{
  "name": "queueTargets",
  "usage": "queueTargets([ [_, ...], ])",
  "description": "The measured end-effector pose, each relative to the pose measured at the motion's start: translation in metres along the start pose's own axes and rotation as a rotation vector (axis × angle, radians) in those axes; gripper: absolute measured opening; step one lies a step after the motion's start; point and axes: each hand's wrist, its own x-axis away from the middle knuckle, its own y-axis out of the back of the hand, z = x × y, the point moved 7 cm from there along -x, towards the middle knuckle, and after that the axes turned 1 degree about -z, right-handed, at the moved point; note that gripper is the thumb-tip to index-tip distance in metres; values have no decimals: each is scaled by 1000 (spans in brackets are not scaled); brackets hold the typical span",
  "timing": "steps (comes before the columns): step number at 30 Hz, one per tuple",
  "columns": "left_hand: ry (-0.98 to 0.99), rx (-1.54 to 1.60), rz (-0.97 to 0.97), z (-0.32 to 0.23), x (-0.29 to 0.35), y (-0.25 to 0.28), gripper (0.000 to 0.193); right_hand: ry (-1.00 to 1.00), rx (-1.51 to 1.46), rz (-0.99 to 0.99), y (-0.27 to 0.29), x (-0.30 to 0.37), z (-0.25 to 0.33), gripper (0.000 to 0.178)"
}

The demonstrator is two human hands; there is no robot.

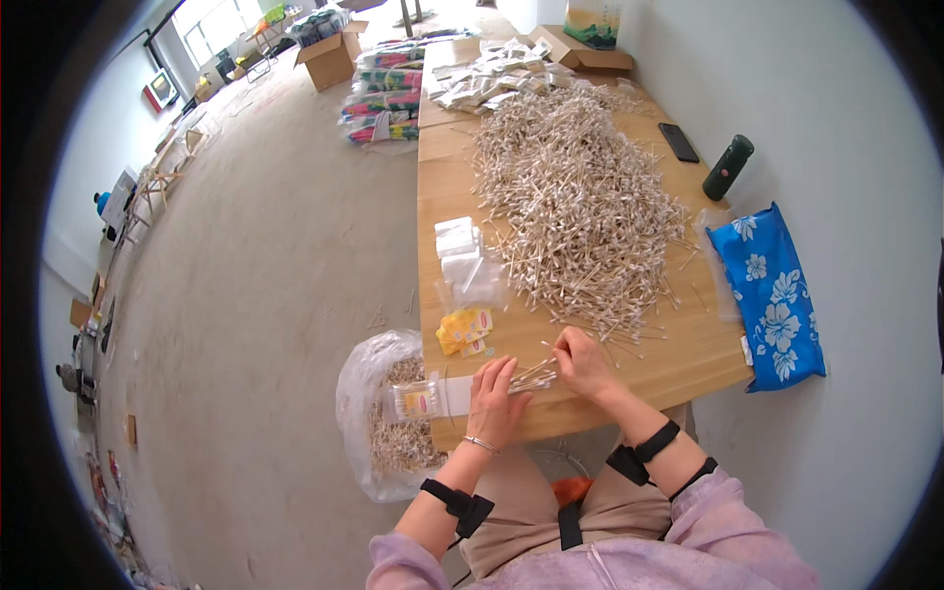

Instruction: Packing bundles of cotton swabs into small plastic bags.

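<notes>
Swabs (532, 378): slim, white-tipped, axis left-right, right ends angled away. Left hand (495, 401) at left ends, can't tell grip; right hand (582, 362) pinched on one.

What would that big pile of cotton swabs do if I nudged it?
The pile would probably shift and spill rather than slide as one, since its swabs lie loose and crisscrossed. Each swab is likely very light, being so thin. Some might roll a little, since their sticks look straight and slender.

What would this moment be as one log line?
left hand: on loose cotton swabs | right hand: by their right ends | swab pile: on table
</notes>
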Motion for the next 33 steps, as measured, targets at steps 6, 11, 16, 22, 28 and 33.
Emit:
queueTargets([
  [6, 488, 707, -81, 43, 15, -12, 21, -26, -468, 55, -27, 26, 48, 15],
  [11, 584, 545, -148, 66, 58, 53, 10, 85, -428, 81, -30, 41, 73, 22],
  [16, 833, 525, -400, 161, 160, 122, 6, -85, 245, -314, 48, 57, -11, 24],
  [22, 1045, 491, -439, 217, 201, 108, 36, -209, 242, -308, 62, 63, -52, 13],
  [28, 363, -145, -378, 91, 94, 101, 51, -145, 332, -246, 39, 43, -39, 9],
  [33, -23, -58, 78, -3, 19, 11, 51, -51, 365, -184, 21, 13, -23, 7],
])
